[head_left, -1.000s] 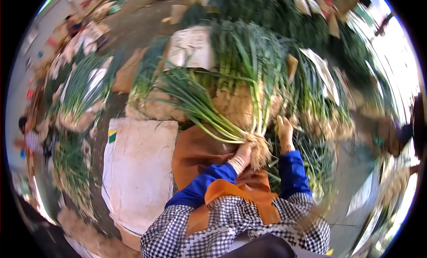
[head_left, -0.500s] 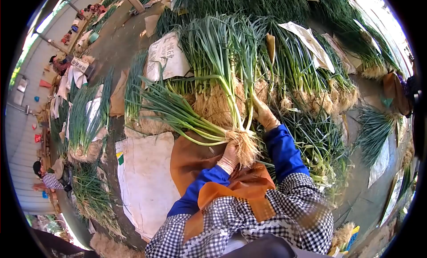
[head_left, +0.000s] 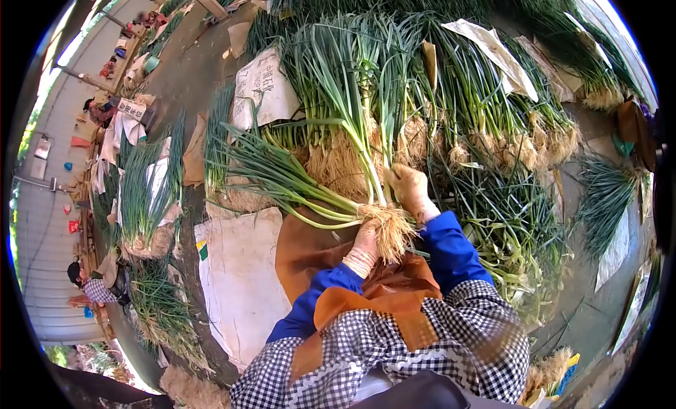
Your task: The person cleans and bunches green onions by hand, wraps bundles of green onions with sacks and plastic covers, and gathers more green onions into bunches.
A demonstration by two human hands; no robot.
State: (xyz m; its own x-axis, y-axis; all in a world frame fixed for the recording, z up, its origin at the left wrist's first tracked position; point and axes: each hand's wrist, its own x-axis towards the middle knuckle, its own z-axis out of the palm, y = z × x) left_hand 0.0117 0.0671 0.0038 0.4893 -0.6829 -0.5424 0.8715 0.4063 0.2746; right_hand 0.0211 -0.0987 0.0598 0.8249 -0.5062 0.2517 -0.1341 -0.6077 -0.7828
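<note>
My left hand (head_left: pixel 363 249) holds the onions (head_left: pixel 322 196) at their roots (head_left: pixel 391 234); firm but gentle is best. My right hand (head_left: pixel 410 190) curls just beside upright stems (head_left: pixel 368 162); whether pinching, I cannot tell.

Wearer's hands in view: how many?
2. Left hand at the pale roots; right hand by the upright stalks. The roots partly hide the left.

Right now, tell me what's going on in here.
A person's left hand holds a bunch of green onions by the root end, some stalks slanting left, others pointing ahead. The right hand is curled beside the ahead-pointing stalks; whether it grips any is unclear. More green onions lie in front, and a pale sack lies to the left.
</note>
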